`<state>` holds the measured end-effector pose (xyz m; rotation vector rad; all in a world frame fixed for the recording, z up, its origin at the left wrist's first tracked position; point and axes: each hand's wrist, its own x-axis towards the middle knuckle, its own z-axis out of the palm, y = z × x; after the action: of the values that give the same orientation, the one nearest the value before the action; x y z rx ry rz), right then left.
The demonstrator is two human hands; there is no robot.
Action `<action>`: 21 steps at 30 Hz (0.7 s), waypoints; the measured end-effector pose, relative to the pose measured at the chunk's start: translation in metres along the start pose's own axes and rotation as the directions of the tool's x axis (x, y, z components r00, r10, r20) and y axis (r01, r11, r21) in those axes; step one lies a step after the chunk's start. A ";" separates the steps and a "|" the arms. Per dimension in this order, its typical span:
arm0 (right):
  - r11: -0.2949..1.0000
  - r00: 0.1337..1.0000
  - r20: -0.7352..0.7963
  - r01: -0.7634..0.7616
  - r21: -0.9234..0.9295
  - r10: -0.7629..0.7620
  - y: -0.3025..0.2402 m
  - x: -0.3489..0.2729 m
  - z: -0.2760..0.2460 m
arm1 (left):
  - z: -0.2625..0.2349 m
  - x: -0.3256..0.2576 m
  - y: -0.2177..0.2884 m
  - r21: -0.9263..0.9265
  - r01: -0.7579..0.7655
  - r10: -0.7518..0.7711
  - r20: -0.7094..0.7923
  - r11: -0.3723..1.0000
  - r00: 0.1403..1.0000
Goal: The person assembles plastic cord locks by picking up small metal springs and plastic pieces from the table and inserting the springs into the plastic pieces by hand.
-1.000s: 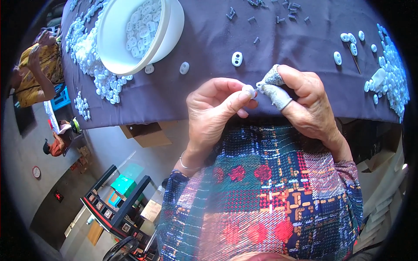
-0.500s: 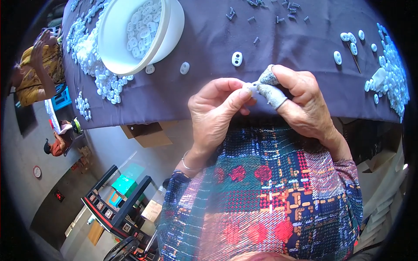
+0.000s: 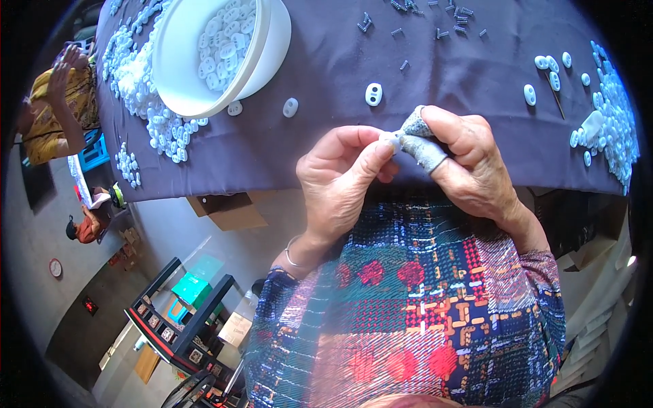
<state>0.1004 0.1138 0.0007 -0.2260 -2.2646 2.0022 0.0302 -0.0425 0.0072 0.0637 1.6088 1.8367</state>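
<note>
Over the near edge of the table, my left hand (image 3: 343,178) pinches a small white plastic piece (image 3: 390,139) between thumb and index finger. Most of that piece is hidden by the fingertips. My right hand (image 3: 473,156) meets it from the other side, its thumb and index finger wrapped in grey cloth finger covers (image 3: 423,151) and closed at the same piece. Just beyond my hands lies a white oval two-hole cord lock (image 3: 373,94). Another oval piece (image 3: 290,107) rests to its left. A small dark spring (image 3: 405,65) lies farther back.
A white tub (image 3: 272,64) of oval pieces stands at back left, beside a heap of white pieces (image 3: 166,129). More springs (image 3: 460,19) are scattered at the back. At right are another heap (image 3: 612,136) and a thin stick (image 3: 557,98). People sit far left.
The view has shifted slightly. My two hands stay together at the white piece, and the covered right fingertips have drawn a little closer to each other.
</note>
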 end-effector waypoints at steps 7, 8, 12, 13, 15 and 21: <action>1.000 1.000 -0.003 0.010 0.021 -0.010 0.004 0.001 0.001 | -0.001 -0.001 0.001 0.037 -0.015 0.014 0.004 0.999 1.000; 1.000 1.000 -0.002 0.008 0.020 -0.008 0.004 0.002 0.002 | -0.001 -0.001 0.001 0.054 -0.017 0.017 0.005 0.998 1.000; 0.998 0.999 -0.013 -0.034 0.056 0.035 -0.001 0.002 0.002 | -0.001 0.000 0.002 0.067 -0.006 0.006 0.007 0.998 1.000; 0.995 0.997 0.002 -0.076 0.069 0.076 -0.003 0.003 0.000 | -0.001 0.001 0.002 0.068 -0.008 0.008 0.004 0.998 1.000; 0.992 0.993 0.042 -0.115 0.050 0.113 -0.007 0.006 -0.003 | 0.000 0.000 0.003 0.068 -0.009 0.010 -0.007 0.998 1.000; 0.993 0.991 0.080 -0.114 0.031 0.111 -0.005 0.010 -0.004 | -0.002 0.003 0.001 0.067 -0.037 0.037 0.009 0.997 0.999</action>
<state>0.0914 0.1187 0.0060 -0.2836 -2.3093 2.1406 0.0263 -0.0426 0.0058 0.1311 1.6737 1.8081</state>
